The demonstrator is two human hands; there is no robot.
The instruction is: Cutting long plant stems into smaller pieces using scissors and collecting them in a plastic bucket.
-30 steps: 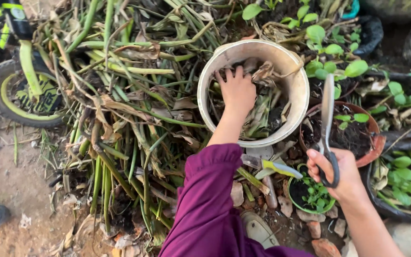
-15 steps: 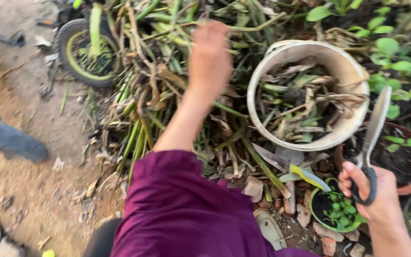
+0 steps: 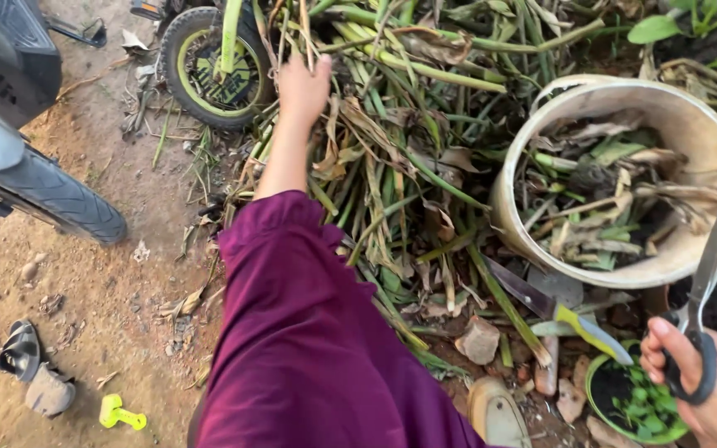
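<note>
L hand (image 3: 303,85) at 11 o'clock, fingers curled loosely into the cut stalks (image 3: 392,124); R hand (image 3: 707,382) at 4 o'clock grips scissors (image 3: 711,282) w/ blades up beside bucket (image 3: 665,104).

Steel scissors (image 3: 711,274), black-handled, blades upright; heaped green and dry stalks (image 3: 392,124)

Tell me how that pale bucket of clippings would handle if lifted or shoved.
The pale bucket probably lifts light for its size: it holds loose dry leaves, not soil. It already leans among the pile of stalks, so a shove may tip it. The loose fill would likely spill.
</note>
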